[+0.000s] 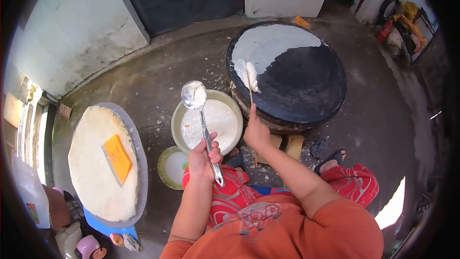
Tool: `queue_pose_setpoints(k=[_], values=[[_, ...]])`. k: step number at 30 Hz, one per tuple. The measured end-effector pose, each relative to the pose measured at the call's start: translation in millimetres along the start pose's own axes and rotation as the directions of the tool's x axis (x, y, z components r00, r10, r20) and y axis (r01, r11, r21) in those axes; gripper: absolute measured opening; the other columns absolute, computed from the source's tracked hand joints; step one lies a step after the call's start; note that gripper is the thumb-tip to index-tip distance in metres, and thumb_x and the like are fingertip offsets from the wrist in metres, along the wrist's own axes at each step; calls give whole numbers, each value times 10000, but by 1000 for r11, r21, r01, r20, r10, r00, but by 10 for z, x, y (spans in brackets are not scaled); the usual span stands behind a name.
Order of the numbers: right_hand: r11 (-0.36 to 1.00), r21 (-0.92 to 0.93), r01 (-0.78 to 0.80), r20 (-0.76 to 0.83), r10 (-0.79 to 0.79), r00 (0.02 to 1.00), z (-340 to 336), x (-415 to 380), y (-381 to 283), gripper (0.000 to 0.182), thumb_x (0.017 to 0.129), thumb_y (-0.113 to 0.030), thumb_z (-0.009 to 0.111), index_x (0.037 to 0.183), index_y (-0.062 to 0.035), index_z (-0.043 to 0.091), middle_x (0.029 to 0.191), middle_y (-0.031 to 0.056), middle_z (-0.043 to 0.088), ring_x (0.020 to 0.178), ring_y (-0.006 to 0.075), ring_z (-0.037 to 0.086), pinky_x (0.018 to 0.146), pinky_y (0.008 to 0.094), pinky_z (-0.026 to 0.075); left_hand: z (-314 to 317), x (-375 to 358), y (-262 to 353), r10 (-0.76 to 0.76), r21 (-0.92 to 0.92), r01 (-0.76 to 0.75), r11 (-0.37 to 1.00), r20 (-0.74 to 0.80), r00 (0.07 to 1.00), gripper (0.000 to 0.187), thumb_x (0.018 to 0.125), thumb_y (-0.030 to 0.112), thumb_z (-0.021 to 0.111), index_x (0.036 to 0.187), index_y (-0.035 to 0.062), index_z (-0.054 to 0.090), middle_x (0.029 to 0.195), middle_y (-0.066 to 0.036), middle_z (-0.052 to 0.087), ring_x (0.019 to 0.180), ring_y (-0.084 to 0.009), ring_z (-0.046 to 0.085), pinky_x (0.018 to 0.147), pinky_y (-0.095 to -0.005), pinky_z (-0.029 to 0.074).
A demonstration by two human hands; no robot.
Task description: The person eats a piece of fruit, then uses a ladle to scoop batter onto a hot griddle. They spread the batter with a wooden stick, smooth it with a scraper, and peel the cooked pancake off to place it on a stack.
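A downward view from a head-worn camera is given, over a person seated low on a concrete floor. The left hand is closed in a full grip around the lower handle of a metal ladle, whose long axis runs up and slightly left from the hand, so that the batter-coated bowl of the ladle is held above the far left rim of a pale basin of white batter. The right hand is closed around the thin stick of a spreader, whose white padded head is laid on the near left part of a round black griddle. The griddle lies ahead and to the right of both hands, nearer the right hand, with its far left portion already covered in white batter. A stack of finished sheets is seen on a tray to the left, well apart.
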State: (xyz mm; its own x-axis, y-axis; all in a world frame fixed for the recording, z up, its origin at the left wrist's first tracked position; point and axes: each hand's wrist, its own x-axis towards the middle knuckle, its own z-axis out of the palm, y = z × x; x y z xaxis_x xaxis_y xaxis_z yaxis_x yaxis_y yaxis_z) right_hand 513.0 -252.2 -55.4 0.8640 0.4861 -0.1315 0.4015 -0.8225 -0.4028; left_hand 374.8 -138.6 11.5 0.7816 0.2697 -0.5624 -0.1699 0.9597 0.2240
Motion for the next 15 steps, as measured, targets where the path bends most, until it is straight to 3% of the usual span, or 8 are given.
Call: queue_pose_setpoints(k=[1, 4, 8, 11, 13, 15], values=[[996, 82, 16, -48, -12, 999, -41, -125, 28, 678, 802, -106, 424, 1372, 19, 77, 896, 212, 601, 749, 313, 628, 610, 425, 500, -2, 2, 8, 12, 24, -12, 1000, 3, 1000, 338, 943, 206, 277, 1107, -48, 427, 732, -74, 460, 517, -111, 358, 428, -228, 305], [999, 49, 11, 31, -12, 999, -87, -147, -95, 679, 787, -96, 435, 1365, 23, 100, 888, 216, 597, 738, 336, 619, 611, 426, 496, -7, -3, -3, 60, 65, -60, 996, 0, 998, 335, 942, 207, 277, 1104, -45, 428, 735, -70, 458, 516, -106, 357, 425, -226, 302], [998, -31, 56, -6, -56, 998, 264, 382, -179, 671, 783, -94, 431, 1363, 20, 113, 874, 226, 594, 716, 352, 613, 606, 431, 491, 13, -49, 6, 48, 36, -47, 998, -26, 999, 328, 941, 205, 280, 1102, -38, 430, 738, -66, 456, 513, -102, 356, 422, -222, 300], [999, 30, -35, -145, 39, 989, 98, 174, 7, 665, 786, -97, 420, 1365, 14, 112, 841, 229, 594, 699, 355, 612, 605, 438, 488, 7, -44, 22, -1, 2, 1, 1000, 4, 1000, 326, 940, 204, 280, 1105, -34, 431, 738, -65, 456, 513, -98, 354, 421, -219, 299], [983, 171, -70, -67, 83, 994, -31, -283, 110, 656, 791, -101, 416, 1365, 11, 119, 838, 222, 595, 702, 349, 615, 613, 446, 489, -34, -41, 36, 37, 50, -38, 998, 9, 999, 329, 941, 205, 277, 1105, -36, 428, 736, -69, 454, 512, -97, 349, 421, -217, 301], [987, 143, -68, -38, 75, 996, -26, -326, 52, 657, 792, -101, 416, 1365, 13, 115, 837, 220, 595, 711, 349, 614, 618, 445, 487, -16, -39, 20, 57, 76, -57, 996, 4, 998, 327, 942, 207, 275, 1101, -36, 426, 740, -70, 449, 516, -96, 348, 422, -214, 302]])
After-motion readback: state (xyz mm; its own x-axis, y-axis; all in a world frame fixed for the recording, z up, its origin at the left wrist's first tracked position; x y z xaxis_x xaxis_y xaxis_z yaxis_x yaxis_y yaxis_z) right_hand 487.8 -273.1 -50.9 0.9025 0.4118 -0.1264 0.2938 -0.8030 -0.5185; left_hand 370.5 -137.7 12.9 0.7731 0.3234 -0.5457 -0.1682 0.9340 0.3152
